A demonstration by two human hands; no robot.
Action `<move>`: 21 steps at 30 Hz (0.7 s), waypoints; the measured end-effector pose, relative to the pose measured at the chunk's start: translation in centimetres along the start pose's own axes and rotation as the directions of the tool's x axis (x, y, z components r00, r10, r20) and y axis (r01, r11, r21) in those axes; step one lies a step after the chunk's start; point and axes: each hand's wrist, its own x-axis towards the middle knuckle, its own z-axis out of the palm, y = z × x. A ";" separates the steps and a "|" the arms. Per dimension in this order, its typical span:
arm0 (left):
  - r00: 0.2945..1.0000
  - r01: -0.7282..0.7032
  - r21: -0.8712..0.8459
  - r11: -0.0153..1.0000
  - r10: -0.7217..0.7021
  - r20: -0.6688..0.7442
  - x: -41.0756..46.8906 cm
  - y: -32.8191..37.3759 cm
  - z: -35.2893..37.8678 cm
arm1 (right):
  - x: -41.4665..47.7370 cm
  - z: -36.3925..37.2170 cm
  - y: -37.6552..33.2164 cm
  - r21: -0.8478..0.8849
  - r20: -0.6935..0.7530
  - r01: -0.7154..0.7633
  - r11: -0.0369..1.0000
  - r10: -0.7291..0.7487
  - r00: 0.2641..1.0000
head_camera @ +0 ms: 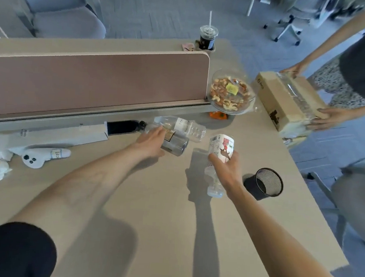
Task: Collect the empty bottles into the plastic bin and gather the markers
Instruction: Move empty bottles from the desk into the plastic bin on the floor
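Note:
My right hand (226, 169) holds a clear empty bottle with a red and white label (220, 149), lifted above the desk (160, 213) with its cap end pointing toward me. My left hand (152, 141) reaches forward and rests on a clear bottle with a black cap (174, 142) that lies on its side; the fingers curl over it. Just behind it lies another clear bottle with a white label (187, 126). No plastic bin or markers show in this view.
A black mesh cup (266, 184) stands right of my right hand. A glass bowl of nuts (231, 93) and an iced drink (207, 38) sit farther back beside the pink divider (94, 76). Another person holds a cardboard box (289, 101) at right. White controller (38, 156) and tissues at left.

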 end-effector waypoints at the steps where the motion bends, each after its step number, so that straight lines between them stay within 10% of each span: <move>1: 1.000 -0.017 0.078 0.997 0.018 -0.002 1.2 -0.1 -0.1 | 0.0 -0.5 -0.2 0.000 -0.002 0.012 1.000 -0.012 1.000; 9: 0.997 -0.051 0.341 0.939 0.065 -0.029 2.5 0.6 1.4 | 0.5 -1.2 0.9 0.003 -0.012 -0.007 1.000 0.007 1.000; 15: 0.989 0.147 -0.099 0.984 -0.145 0.028 -1.5 0.1 3.0 | -0.1 0.1 2.0 -0.074 -0.009 -0.018 0.997 0.018 1.000; 21: 0.962 0.259 -0.575 0.776 -0.263 0.079 -6.6 0.6 3.0 | -3.5 0.9 1.5 -0.060 -0.002 -0.037 0.998 0.037 0.999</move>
